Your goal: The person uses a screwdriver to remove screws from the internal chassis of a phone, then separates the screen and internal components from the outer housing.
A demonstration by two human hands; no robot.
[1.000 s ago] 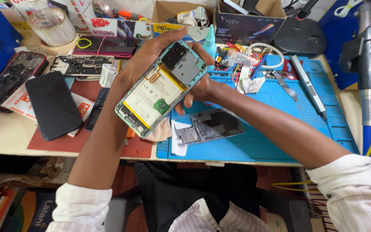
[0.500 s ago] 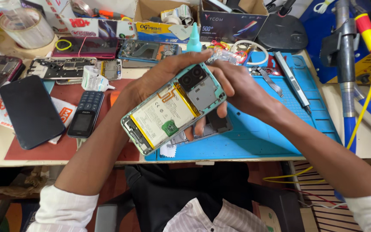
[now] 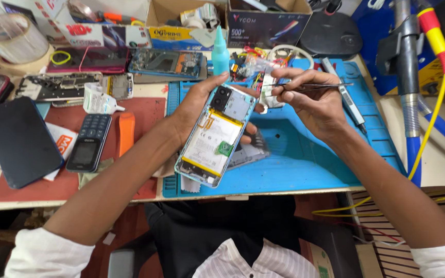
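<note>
While the opened phone [image 3: 216, 138] is sitting at the middle of the frame, the scene is reading like this:

Left hand: the left hand [image 3: 198, 105] is cupping the phone from behind, fingers closed round its edges, tilting it above the blue mat [image 3: 305, 164].
Right hand: the right hand [image 3: 310, 100] is pinching tweezers [image 3: 315, 86] shut between thumb and fingers, tips pointing toward upper right.
Packages: a dark box [image 3: 266, 23] with pale lettering is standing at top centre; a brown carton [image 3: 181, 15] with a yellow-and-blue label is sitting left of it; a red-and-white pack [image 3: 81, 33] is lying at upper left.
Bottle: a teal dropper bottle [image 3: 220, 54] is standing just above the phone.
Change: the right hand is now lifted off the phone and carrying tweezers; half a second ago it was resting on the phone's upper end.
Open room: bare mat is showing right of the phone, below the right wrist; the table's front edge is running just under the phone's lower end.
Left side: a keypad phone [image 3: 87, 142] and a black slab [image 3: 20, 140] are lying on the red mat [image 3: 145, 116].
</note>
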